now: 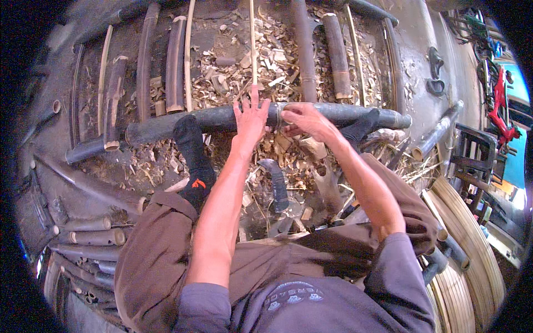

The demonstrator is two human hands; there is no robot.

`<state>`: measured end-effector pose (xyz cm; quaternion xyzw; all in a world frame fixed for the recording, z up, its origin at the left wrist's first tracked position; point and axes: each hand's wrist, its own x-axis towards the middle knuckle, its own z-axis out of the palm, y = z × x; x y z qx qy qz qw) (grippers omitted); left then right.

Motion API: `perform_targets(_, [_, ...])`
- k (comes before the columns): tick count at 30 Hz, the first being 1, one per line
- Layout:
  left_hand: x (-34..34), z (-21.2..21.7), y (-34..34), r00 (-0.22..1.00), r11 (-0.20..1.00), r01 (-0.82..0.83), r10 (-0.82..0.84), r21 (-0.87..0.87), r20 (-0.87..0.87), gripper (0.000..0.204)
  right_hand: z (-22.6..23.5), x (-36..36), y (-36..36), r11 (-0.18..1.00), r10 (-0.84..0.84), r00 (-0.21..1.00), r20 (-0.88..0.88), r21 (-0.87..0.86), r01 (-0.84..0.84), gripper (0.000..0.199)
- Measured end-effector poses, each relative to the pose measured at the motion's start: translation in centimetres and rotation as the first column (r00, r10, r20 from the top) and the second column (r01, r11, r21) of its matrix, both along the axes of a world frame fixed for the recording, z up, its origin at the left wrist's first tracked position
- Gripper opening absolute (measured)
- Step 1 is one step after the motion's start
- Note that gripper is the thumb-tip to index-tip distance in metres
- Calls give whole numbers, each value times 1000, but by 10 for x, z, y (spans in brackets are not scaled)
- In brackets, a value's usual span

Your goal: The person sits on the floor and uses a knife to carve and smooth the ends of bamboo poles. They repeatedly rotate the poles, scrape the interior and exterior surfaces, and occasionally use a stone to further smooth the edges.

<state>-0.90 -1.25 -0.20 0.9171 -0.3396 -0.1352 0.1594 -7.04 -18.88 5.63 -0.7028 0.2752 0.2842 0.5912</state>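
The smooth, round pole [222, 118] lies left to right; left hand [252, 119] spreads across it; right hand [308, 122] curls, grip unclear.

Single head-worn fisheye view, above near side of dark crosswise pole [222, 118], facing steeply down, close range

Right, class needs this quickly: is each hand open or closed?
Left hand: open, fingers spread over the pole.
Right hand: fingers curled at the pole; grip unclear.
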Motion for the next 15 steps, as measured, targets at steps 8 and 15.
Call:
perform_targets(8, [-3, 4, 2, 1000, 1000, -16, 17, -26, 14, 75, -36, -3, 4, 982, 42, 999, -19, -182, -45, 48])
perform_targets(15, [-5, 10, 0, 999, 999, 24, -26, 44, 47, 72, -49, -30, 18, 582, 534, 845, 27, -737, -344, 44])
